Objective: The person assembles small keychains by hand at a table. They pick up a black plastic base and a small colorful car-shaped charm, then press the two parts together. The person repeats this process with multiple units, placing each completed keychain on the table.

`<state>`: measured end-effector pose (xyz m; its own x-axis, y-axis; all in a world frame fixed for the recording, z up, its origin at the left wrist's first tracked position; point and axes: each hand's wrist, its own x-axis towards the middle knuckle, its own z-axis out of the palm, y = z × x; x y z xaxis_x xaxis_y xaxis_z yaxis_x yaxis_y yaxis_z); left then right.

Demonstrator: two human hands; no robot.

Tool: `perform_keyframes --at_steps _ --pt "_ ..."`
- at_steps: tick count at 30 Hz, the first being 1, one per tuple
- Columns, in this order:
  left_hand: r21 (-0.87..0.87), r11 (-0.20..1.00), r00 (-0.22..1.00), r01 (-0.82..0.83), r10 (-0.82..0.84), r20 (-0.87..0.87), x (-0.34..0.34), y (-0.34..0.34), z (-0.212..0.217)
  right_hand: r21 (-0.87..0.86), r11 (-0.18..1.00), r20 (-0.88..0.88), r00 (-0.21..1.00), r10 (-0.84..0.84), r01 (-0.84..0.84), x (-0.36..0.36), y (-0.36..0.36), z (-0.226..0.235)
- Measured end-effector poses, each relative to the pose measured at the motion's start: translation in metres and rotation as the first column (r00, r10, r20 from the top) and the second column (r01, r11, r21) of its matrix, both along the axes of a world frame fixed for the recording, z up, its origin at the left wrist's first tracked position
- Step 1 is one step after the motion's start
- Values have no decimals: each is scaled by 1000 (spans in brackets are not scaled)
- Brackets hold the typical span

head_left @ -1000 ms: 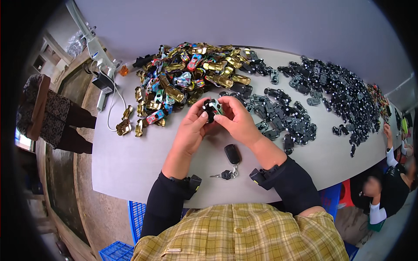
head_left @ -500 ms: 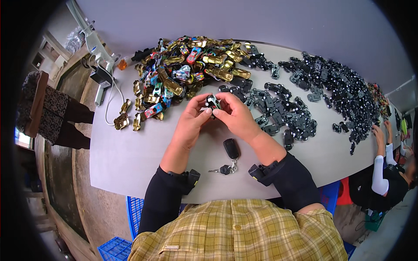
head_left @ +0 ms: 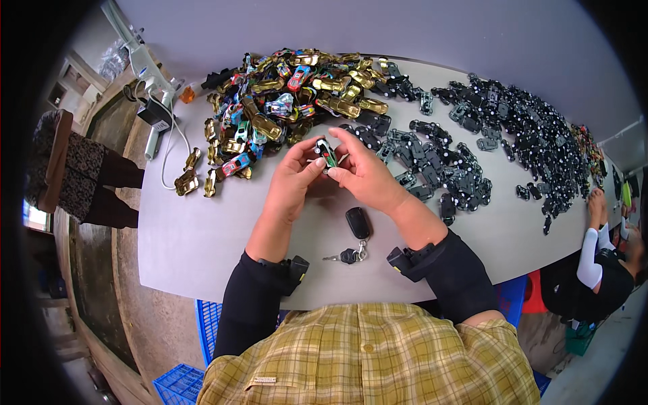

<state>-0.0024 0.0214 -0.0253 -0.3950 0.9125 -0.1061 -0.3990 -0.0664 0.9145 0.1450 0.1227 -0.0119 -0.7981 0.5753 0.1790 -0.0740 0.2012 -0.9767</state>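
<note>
We pinch one small toy car together

The toy car (head_left: 327, 152) sits above the grey table (head_left: 202, 229), gripped by left hand (head_left: 291, 177) and right hand (head_left: 361, 174) fingertips, probably for fitting; painted shells (head_left: 283, 94) and black chassis (head_left: 439, 162) lie behind.

We see one small toy car (head_left: 327, 153): green body, black underside with white wheels showing. It's raised off the grey table (head_left: 202, 236), tilted, long axis running roughly away from us. Left hand (head_left: 291, 177) pinches its near-left side with thumb and fingertips; right hand (head_left: 364, 172) grips the right side, fingers curled over the top end. Most of the body is hidden by fingers.
</note>
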Motion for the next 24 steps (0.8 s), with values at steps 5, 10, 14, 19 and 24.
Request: perform_keyframes --at_steps 5,10,14,19,24 --pt "-20 1000 999 5 -4 40 0 0 2 166 986 24 1000 -19 15 0 1 1" --pt "-24 1000 995 17 -15 99 0 -1 3 238 971 7 1000 -29 27 0 2 -3" --pt "-16 999 985 51 -48 165 -2 0 3 223 974 27 999 43 -48 4 9 3" --pt "-6 997 977 81 -78 196 -7 0 -4 289 956 8 999 37 -38 1 4 4" --pt "11 994 965 111 -110 238 -4 0 7 517 856 -12 1000 -14 18 -2 2 0"
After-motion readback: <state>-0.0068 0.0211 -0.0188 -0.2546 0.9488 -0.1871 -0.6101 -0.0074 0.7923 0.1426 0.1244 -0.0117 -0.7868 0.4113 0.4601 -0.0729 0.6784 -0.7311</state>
